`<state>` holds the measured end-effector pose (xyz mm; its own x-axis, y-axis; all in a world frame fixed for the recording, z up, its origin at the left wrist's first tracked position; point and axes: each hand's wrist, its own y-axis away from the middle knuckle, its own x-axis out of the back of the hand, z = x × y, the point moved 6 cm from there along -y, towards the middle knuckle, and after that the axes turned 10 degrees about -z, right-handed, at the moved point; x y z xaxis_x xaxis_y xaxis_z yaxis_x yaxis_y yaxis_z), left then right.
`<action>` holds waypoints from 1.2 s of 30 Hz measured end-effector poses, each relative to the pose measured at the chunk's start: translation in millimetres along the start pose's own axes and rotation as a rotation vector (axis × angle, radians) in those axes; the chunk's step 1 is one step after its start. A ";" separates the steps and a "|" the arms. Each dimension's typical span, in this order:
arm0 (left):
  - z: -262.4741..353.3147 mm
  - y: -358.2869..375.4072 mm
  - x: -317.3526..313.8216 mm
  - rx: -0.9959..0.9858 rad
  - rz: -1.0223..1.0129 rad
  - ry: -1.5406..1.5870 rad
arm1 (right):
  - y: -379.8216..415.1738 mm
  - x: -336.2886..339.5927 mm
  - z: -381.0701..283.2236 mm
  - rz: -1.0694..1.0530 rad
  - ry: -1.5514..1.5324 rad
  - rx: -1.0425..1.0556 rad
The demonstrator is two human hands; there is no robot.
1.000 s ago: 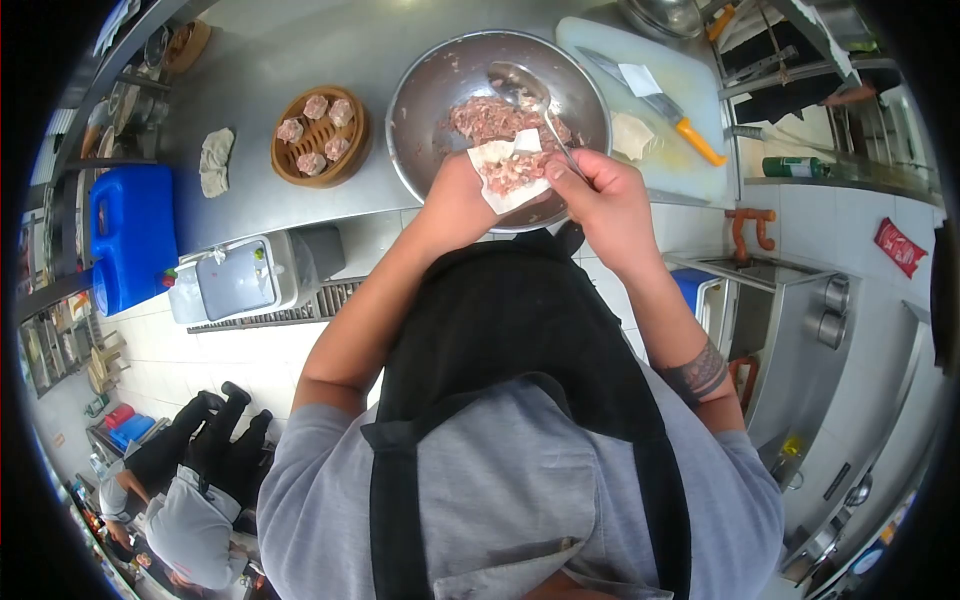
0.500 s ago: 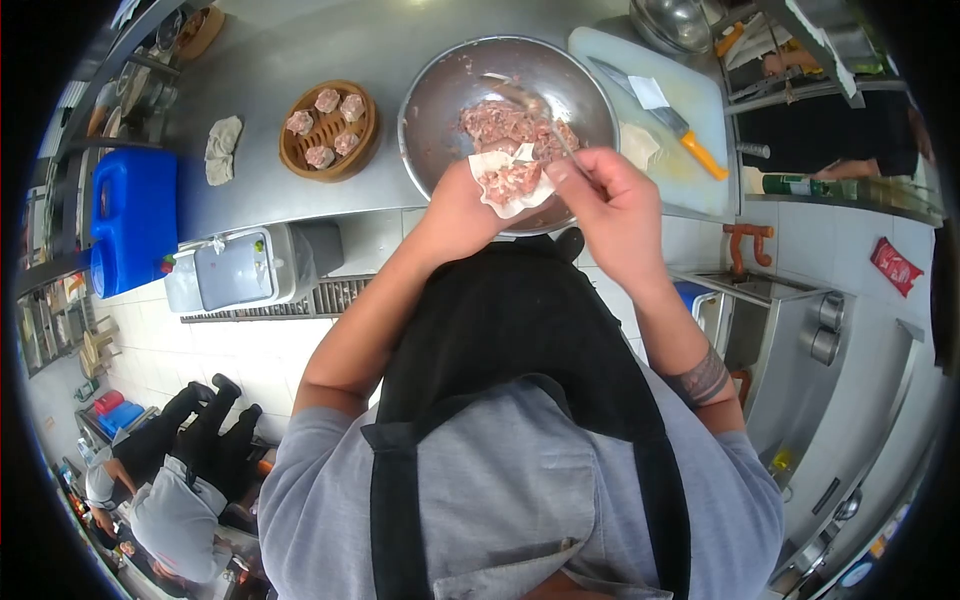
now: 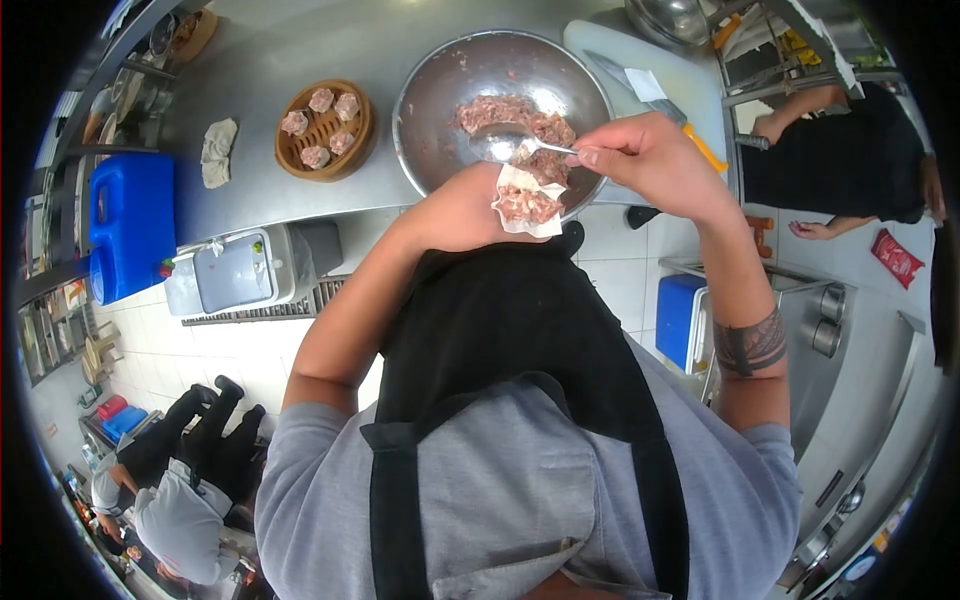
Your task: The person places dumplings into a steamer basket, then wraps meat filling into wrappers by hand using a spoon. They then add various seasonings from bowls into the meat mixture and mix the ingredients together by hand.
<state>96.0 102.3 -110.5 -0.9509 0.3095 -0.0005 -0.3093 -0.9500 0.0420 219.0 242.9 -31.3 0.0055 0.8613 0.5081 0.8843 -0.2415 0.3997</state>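
My left hand [image 3: 465, 212] is at the near rim of the metal bowl [image 3: 425, 85], holding a thin pale wrapper [image 3: 551, 228] with minced meat on it. Its fingers are mostly hidden under the wrapper. My right hand [image 3: 655, 165] pinches the handle of a metal spoon [image 3: 505, 142], whose head is over the bowl. More minced meat [image 3: 495, 112] lies in the bowl. Left of the bowl, a round bamboo steamer [image 3: 325, 172] holds several filled dumplings [image 3: 345, 107].
A white cutting board [image 3: 600, 45] with a knife [image 3: 705, 150] lies right of the bowl. A crumpled cloth [image 3: 218, 153] and a blue jug [image 3: 132, 228] are at the left. A person in dark clothes [image 3: 835, 155] stands at the right; other people are at the lower left.
My right hand has moved right, with the spoon now over the bowl's middle. The wrapper in my left hand has shifted slightly right and nearer. The person at the right has come further into view.
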 end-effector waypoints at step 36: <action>2.8 7.7 29.5 -0.037 0.629 -0.118 | 44.3 -36.9 11.9 0.439 -0.240 -0.185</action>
<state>65.6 104.3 -107.4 -0.9438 -0.3069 0.1230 0.3047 -0.9517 -0.0364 263.6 205.8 -41.4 0.4818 0.7344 0.4780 0.6777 -0.6581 0.3281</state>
